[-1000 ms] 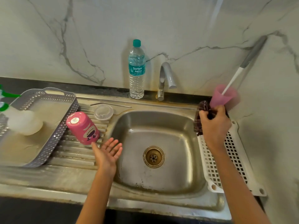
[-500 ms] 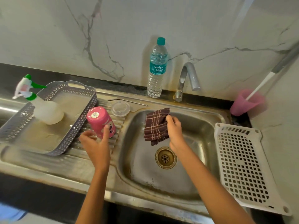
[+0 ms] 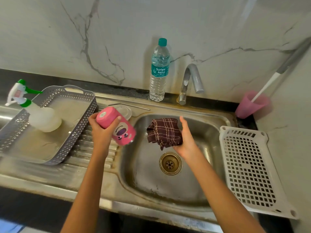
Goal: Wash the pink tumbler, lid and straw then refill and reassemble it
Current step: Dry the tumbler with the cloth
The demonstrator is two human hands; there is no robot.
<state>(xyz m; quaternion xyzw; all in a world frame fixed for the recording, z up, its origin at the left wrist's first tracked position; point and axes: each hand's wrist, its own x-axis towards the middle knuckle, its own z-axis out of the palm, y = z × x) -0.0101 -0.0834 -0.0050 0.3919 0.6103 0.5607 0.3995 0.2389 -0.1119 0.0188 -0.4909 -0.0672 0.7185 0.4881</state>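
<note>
Gripping the pink tumbler (image 3: 116,126) tilted mouth-down at the sink (image 3: 151,182) rim, fingers (image 3: 118,118) curled round it, the left hand (image 3: 101,132) likely presents it for wiping by the checked cloth (image 3: 164,132) the right hand (image 3: 186,140) clasps over that sink.

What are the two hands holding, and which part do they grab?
The left hand grips the pink tumbler around its raised end. The right hand holds the brown checked cloth by its right side, fingers hidden underneath.

Evenly bright; soft shadows; wide-angle bending at edges.
</note>
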